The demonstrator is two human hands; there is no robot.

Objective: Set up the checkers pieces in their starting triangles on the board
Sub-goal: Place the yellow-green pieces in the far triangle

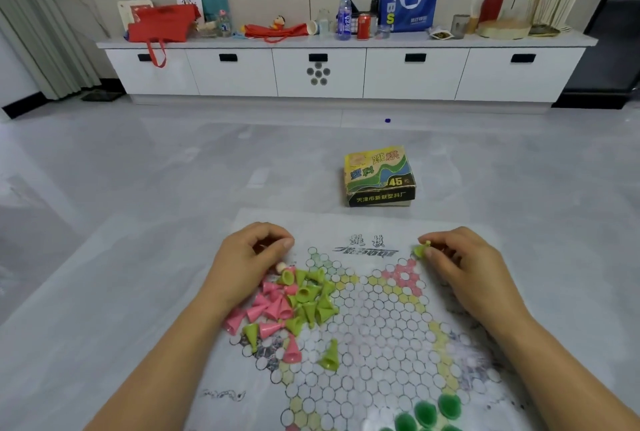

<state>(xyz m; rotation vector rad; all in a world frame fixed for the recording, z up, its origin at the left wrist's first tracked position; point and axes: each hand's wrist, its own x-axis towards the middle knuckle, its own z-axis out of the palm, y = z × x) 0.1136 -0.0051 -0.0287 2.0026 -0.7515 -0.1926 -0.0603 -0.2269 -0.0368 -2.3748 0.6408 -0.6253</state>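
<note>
A paper checkers board (pixel 377 326) printed with circles lies on the floor. A heap of pink and light green cone pieces (pixel 294 302) lies on its left side. My left hand (pixel 249 264) rests at the heap's upper left edge with curled fingers; a small piece shows under it, and whether it is held is unclear. My right hand (pixel 460 264) pinches one light green piece (pixel 420 250) at the board's upper right, just above the pink triangle (pixel 403 273). Dark green pieces (pixel 429 411) stand at the bottom right.
The game's cardboard box (pixel 379 176) sits on the grey tiled floor beyond the board. A long white cabinet (pixel 346 74) with bags, bottles and a can stands against the far wall. A small blue cap (pixel 387 120) lies on the floor.
</note>
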